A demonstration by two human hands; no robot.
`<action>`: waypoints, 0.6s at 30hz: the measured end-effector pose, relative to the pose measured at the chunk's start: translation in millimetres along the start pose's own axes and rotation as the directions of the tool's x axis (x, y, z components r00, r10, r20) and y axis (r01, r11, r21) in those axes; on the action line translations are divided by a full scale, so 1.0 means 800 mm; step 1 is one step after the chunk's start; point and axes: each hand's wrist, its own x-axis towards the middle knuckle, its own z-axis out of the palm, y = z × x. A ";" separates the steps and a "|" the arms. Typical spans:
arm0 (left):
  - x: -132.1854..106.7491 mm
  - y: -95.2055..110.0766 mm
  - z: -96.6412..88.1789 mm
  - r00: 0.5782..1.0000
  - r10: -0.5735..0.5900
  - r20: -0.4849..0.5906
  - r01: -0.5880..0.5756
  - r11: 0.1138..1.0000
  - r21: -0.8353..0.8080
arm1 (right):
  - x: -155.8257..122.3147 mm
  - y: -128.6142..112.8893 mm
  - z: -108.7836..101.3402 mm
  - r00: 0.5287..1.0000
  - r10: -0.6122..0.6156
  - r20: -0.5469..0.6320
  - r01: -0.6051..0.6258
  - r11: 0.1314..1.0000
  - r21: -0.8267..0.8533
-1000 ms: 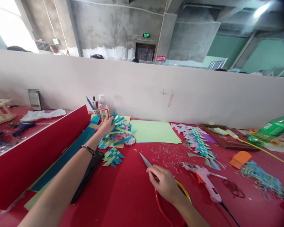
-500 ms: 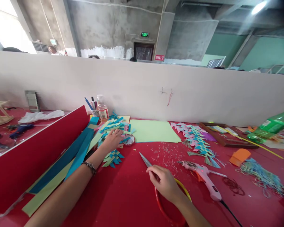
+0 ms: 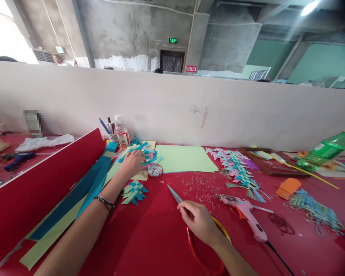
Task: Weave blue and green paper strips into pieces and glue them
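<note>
My right hand [image 3: 199, 222] is closed around a pair of scissors [image 3: 174, 193] with red and yellow handles. Their blades look closed and point away to the upper left. My left hand [image 3: 132, 163] reaches into a heap of blue, green and pink paper strips [image 3: 142, 147], its fingers curled down around some of them. Beside its fingertips stands a small round container [image 3: 155, 170] with a red rim. A woven blue-and-green paper piece [image 3: 135, 191] lies on the red table just below this hand.
Right of the scissors rest a pink glue gun [image 3: 245, 212], a finished-looking woven strip [image 3: 237, 170] with tassels, and a tray [image 3: 273, 168]. Green paper sheets [image 3: 186, 159] lie at the back. Long paper strips [image 3: 74, 199] line a red divider [image 3: 46, 184]. A green bottle [image 3: 327, 151] leans far right.
My left hand has drawn slightly left, with its fingers more curled, and paper strips have shifted off the pale card beneath. My right hand and the scissors hold nearly still. The view has turned slightly.
</note>
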 end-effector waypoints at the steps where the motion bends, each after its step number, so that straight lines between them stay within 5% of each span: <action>1: 0.004 -0.006 -0.004 0.998 -0.042 -0.044 0.042 0.999 0.006 | 0.000 0.000 0.000 1.000 0.002 0.000 -0.002 1.000 -0.002; 7: 0.031 -0.035 -0.010 0.939 -0.271 -0.214 0.284 0.958 0.032 | 0.000 0.000 0.000 1.000 -0.001 0.002 0.001 1.000 0.003; 12: 0.045 -0.034 0.002 0.937 -0.328 -0.119 0.340 0.935 0.096 | 0.000 -0.001 -0.003 1.000 0.000 0.002 0.000 1.000 -0.012; 15: 0.040 -0.026 0.011 0.974 -0.212 -0.077 0.216 0.975 0.049 | 0.000 -0.003 -0.005 1.000 -0.001 0.008 0.001 1.000 -0.010; 18: 0.028 -0.020 0.020 0.999 0.049 0.007 -0.048 0.998 -0.048 | 0.000 -0.004 -0.005 1.000 -0.006 0.017 0.006 1.000 -0.009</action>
